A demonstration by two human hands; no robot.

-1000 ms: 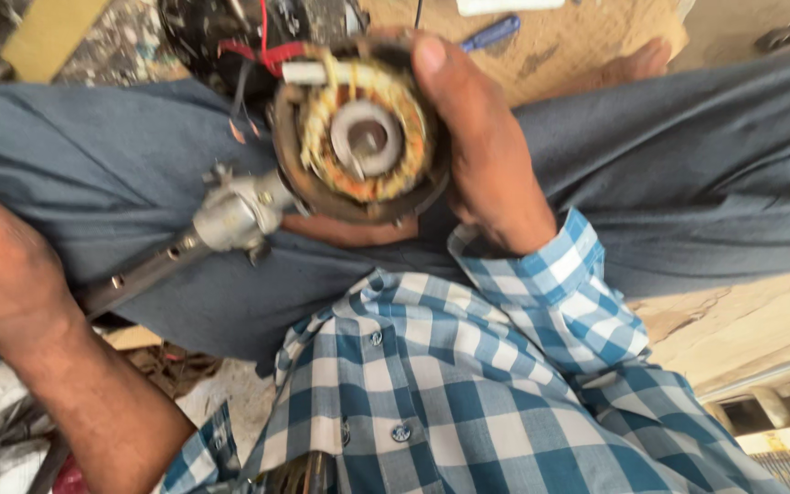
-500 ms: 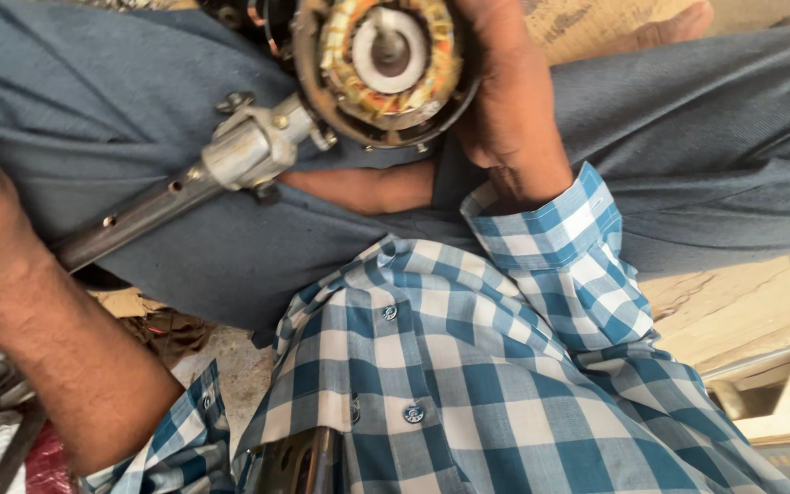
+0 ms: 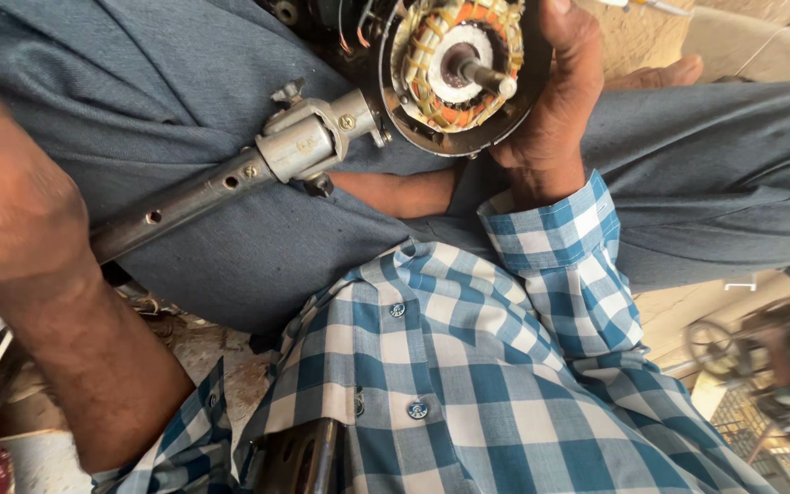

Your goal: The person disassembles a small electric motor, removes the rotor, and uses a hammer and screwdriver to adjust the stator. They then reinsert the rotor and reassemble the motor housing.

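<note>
Head view: motor (image 3: pixel 457 73) sits on the lap, near the top of the frame, open face up toward the camera. Copper and orange windings ring a white hub, with a short steel shaft (image 3: pixel 486 78) sticking out of the middle. Right hand (image 3: pixel 550 101) is just right of the motor, curled round its dark rim, thumb up along the right edge, palm under the lower right side. It grips the motor firmly, fingers mostly hidden behind it. A grey metal clamp (image 3: pixel 308 142) sits just left of the motor, touching its rim. From the clamp a dark metal pipe (image 3: pixel 185 201) with small holes runs down and left, away from the motor. Left hand (image 3: pixel 16 215) is well left of the motor, at the far end of the pipe, closed into a fist. The pipe end disappears under it, so the hand appears to grip it; fingers not visible. Grey trousers (image 3: pixel 166 82) lie under motor and pipe. Blue checked shirt (image 3: pixel 468 384) sits below the motor.
</note>
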